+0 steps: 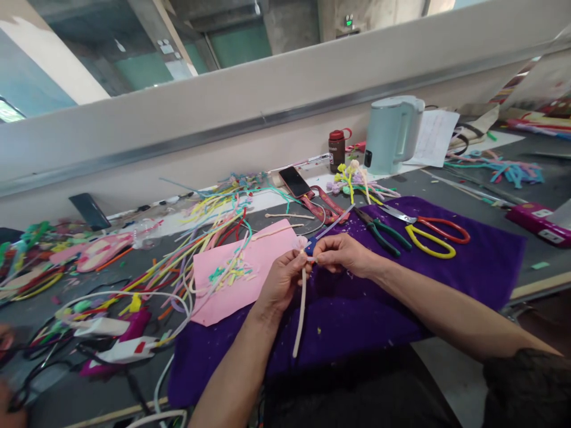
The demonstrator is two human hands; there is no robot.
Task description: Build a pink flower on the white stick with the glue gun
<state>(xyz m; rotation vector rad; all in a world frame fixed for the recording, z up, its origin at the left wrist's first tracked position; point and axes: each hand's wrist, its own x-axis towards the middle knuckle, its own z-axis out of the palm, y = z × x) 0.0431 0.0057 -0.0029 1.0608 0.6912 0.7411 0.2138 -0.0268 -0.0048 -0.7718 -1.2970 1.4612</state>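
Both hands meet over the purple cloth (pixel 357 303). Between the fingertips of my left hand (pixel 285 273) is a small pale pink pipe-cleaner flower (pixel 300 242), with a cream pipe cleaner (pixel 301 315) hanging down from it as a stem. My right hand (pixel 341 254) pinches a short pale piece at the flower's base, close to the left thumb. A lilac pipe cleaner (pixel 332 223) slants up behind the fingers. Something small and blue (pixel 310 245) shows partly behind them. Just left of my hands lies a pink sheet (pixel 263 291) with short yellow and green clippings (pixel 232 273).
Right of my hands lie green-handled pliers (pixel 388 233) and scissors (pixel 430 232) with red and yellow handles. Behind stand a kettle (pixel 388 134), a brown bottle (pixel 336 151), a phone (pixel 294 181) and finished flowers (pixel 352 178). Loose pipe cleaners (pixel 205 238) and power strips (pixel 120 351) spread leftward.
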